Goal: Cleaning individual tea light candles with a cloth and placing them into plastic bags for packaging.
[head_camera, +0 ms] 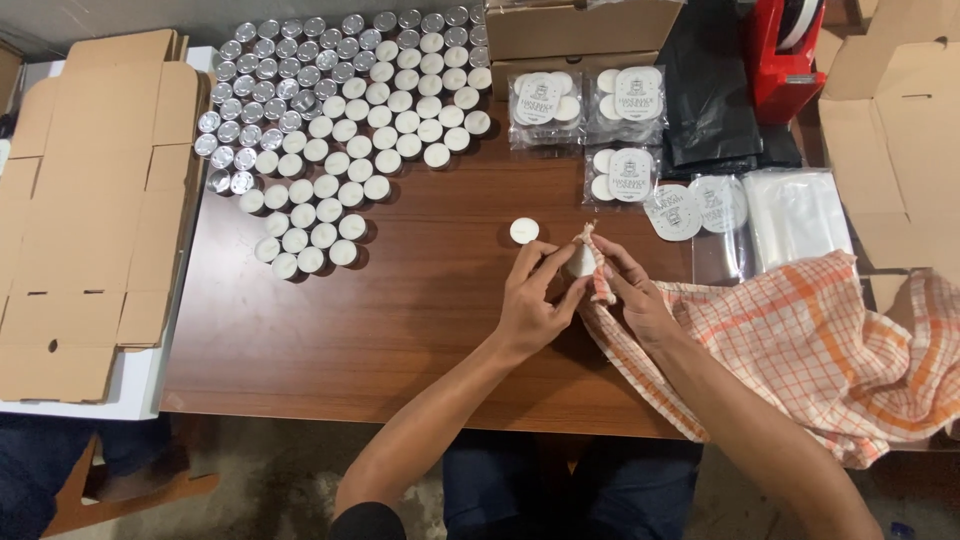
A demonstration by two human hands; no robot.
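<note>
Here: left hand [527, 300] pinches white tealight candle [581, 262] above brown table [400, 320]; right hand [632, 292], grip closed on orange checked cloth [800, 330], presses cloth to candle. Loose tealight [524, 231] just beside; candle rows [340, 130] well apart.

Dark brown wood grain on the table [400, 330]. White wax in the tealights [340, 150], plain silver on the cups far left. One white tealight [524, 231] alone near the middle; another white candle [580, 262] between the fingers. Orange-and-white check on the cloth [800, 330], right. Clear bags [585, 110] with white candles and white round labels, far middle. Clear, glossy sleeves [795, 215] right of those. Black plastic [715, 90] far right, red tape dispenser [785, 55] beside it. Tan flat boxes [90, 210], left, over a white board [140, 385].
</note>
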